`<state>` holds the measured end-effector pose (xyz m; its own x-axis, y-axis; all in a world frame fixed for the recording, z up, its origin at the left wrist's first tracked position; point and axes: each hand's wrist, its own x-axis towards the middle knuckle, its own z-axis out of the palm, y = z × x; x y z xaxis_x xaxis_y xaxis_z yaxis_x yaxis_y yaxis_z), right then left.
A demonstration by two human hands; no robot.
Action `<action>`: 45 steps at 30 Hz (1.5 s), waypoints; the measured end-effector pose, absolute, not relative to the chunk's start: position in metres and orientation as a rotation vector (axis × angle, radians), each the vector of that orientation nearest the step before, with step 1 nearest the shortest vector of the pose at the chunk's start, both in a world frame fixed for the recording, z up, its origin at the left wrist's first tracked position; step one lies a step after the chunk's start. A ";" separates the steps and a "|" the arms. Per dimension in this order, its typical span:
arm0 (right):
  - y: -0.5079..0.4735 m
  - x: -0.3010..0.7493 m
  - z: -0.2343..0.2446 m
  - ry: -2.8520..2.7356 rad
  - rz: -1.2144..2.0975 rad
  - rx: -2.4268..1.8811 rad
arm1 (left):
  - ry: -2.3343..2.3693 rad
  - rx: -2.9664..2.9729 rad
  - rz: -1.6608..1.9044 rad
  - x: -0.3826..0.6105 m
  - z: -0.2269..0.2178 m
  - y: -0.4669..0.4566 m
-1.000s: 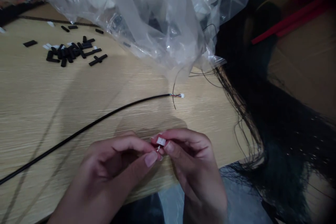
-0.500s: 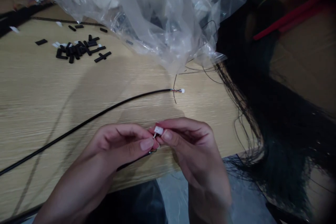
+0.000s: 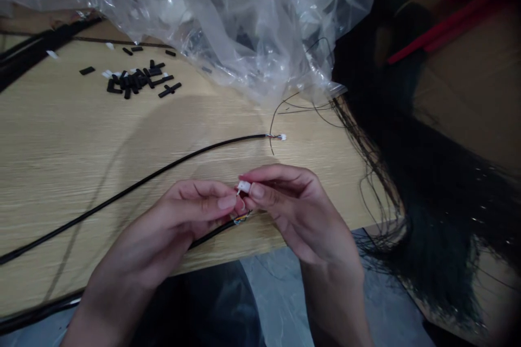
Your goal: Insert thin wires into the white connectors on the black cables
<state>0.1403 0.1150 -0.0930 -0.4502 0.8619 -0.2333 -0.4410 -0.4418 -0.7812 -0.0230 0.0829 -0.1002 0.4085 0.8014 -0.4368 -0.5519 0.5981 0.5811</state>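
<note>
Between thumb and fingers, my right hand pinches a small white plug connector. My left hand is closed at the tips on a thin wire that meets the connector's near left side. Just below the fingertips, several fine coloured wires come out of the end of a black cable, which passes under my left hand. Farther up the table lies another black cable, ending in coloured wires and a white connector.
Short black tube pieces and white bits lie at the upper left. A crumpled clear plastic bag covers the back. Bundled thin black strands hang over the table's right edge. More black cables lie at the far left.
Both hands have moved slightly up in the view with the connector. More of the coloured wires and the black cable below them now shows. The view has shifted a little.
</note>
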 end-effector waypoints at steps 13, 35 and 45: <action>0.117 0.139 -0.087 -0.875 1.964 -0.802 | 0.648 0.333 0.899 -0.024 -0.101 0.083; 0.125 0.149 -0.080 -1.228 1.938 -0.759 | 0.672 0.439 0.811 -0.023 -0.106 0.082; 0.131 0.153 -0.083 -1.248 2.002 -0.775 | 0.803 0.387 0.835 -0.021 -0.102 0.078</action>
<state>0.1530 0.1307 -0.0833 -0.6167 0.7741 -0.1433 -0.2121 -0.3387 -0.9167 -0.0205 0.0784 -0.1021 0.4085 0.7793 -0.4752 -0.5054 0.6267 0.5932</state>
